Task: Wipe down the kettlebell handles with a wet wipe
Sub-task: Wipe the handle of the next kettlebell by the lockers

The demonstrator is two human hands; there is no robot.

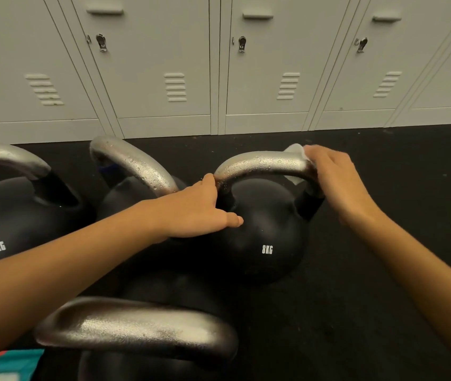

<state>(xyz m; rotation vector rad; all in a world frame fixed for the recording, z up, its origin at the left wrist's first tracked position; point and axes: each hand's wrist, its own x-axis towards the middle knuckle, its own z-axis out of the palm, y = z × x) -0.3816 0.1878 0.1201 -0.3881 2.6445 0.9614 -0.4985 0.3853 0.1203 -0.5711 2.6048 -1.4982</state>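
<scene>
Several black 8KG kettlebells with silver handles stand on the dark floor. The middle-right kettlebell [265, 232] has a handle [260, 162] beaded with droplets. My right hand [337, 182] wraps a white wet wipe [297, 149] around the right end of that handle. My left hand [202, 210] grips the left leg of the same handle, thumb lying on the black body. Another kettlebell's handle [136, 328] sits close to me at the bottom, a second one [133, 163] stands behind my left arm, and a third [12, 210] is at the far left.
A row of grey metal lockers [218, 64] lines the back, right behind the kettlebells. Black rubber flooring [370, 284] stretches to the right. A teal and red packet [9, 364] shows at the bottom left corner.
</scene>
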